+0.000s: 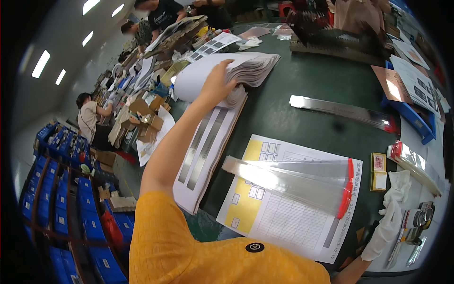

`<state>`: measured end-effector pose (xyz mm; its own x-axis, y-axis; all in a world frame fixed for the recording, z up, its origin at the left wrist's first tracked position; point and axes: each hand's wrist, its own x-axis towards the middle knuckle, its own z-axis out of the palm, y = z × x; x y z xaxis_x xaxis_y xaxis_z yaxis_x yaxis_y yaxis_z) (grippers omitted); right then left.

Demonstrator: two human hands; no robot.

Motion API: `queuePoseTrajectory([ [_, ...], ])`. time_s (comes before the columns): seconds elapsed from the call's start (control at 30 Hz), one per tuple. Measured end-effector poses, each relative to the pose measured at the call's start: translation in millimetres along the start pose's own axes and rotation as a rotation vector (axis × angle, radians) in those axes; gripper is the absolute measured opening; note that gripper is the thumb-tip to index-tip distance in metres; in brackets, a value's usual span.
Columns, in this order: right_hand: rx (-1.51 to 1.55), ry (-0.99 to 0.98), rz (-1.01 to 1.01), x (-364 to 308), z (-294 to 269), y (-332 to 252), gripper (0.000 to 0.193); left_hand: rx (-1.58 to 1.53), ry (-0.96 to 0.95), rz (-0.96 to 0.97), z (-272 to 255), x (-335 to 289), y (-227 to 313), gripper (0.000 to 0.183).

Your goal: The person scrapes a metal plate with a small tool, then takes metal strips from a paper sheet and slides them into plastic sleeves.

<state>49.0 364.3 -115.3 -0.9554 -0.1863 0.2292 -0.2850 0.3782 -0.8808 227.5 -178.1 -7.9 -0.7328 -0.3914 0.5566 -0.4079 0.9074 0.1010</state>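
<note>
My left hand [218, 85], bare, reaches to the far left and grips a thick stack of white paper sheets [203, 75] that is bent back on itself. Under the bend, a sheet with two long grey metal strips [202, 149] on it lies exposed. At the lower right is my right hand [384, 234] in a white glove, beside a crumpled white cloth or glove [398, 185]; its fingers are not clear. Between my arms, clear plastic sleeves with red ends [288, 182] rest on a printed yellow-and-white form [279, 215].
A metal strip in a clear sleeve [343, 112] lies on the green table [265, 113]. On the right are a blue tray [416, 120], a small yellow-edged box [378, 171] and pens. A dark slotted rack [336, 47] stands at the back. Co-workers sit and stand at the far left.
</note>
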Motion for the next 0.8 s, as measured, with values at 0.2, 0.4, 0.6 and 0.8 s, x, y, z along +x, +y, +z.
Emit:
queuePoseTrajectory([
  [0.2, 0.121, 0.037, 0.033, 3, 6, 7, 0.024, 0.192, -0.564, -0.359, -73, -128, 17, 0.041],
  [0.4, 0.062, -0.007, -0.044, -14, 12, -46, 0.021, 0.209, -0.663, -0.459, -60, -185, 25, 0.046],
  [0.6, -0.029, 0.007, -0.162, -34, 4, -67, 0.021, 0.072, -0.739, -0.422, -77, -186, 15, 0.026],
  [0.8, -0.084, 0.097, -0.184, -42, -17, -70, 0.019, 0.066, -0.852, -0.384, -131, -194, 33, 0.023],
])
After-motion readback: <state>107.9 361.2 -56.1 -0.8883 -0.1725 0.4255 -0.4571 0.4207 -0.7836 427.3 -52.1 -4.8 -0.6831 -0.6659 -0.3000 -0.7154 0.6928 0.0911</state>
